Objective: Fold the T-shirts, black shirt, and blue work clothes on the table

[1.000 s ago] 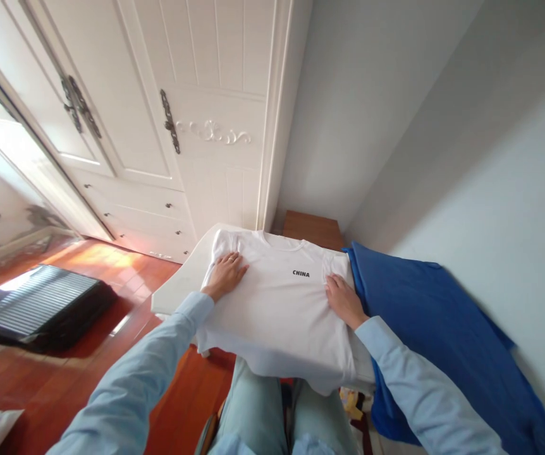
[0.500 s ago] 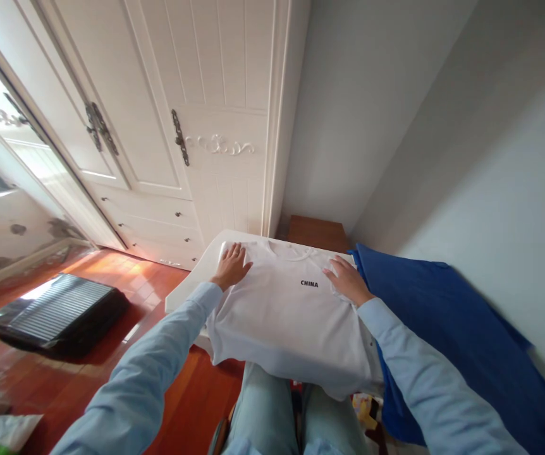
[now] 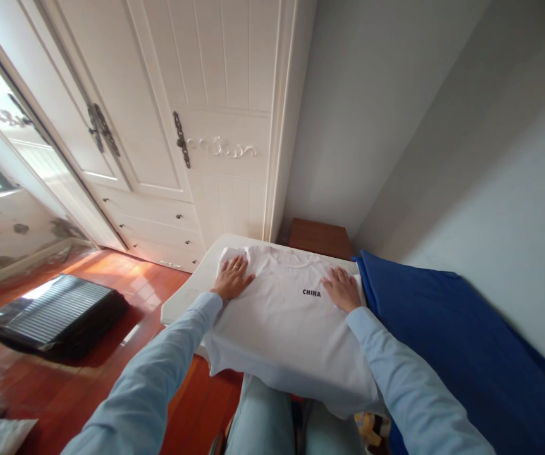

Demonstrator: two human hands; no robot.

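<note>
A white T-shirt (image 3: 282, 322) with the word CHINA in black on its chest lies spread over a white table (image 3: 182, 297), its neckline toward the far edge. The lower part of the shirt drapes over the near edge above my legs. My left hand (image 3: 232, 278) rests flat on the shirt's left shoulder, fingers stretched out, a ring showing on one finger. On the other side my right hand (image 3: 342, 289) lies flat with fingers spread, just right of the print. Neither hand grips the cloth.
Blue fabric (image 3: 443, 328) covers something right of the table. A brown wooden box-like piece (image 3: 320, 236) stands behind it, beside a white wardrobe (image 3: 225, 76). On the red wooden floor at left is a black plastic-wrapped package (image 3: 59, 313).
Both hands have slid slightly toward me over the shirt. My right hand has also turned, its fingers now pointing more away from me. The shirt stays spread out.
</note>
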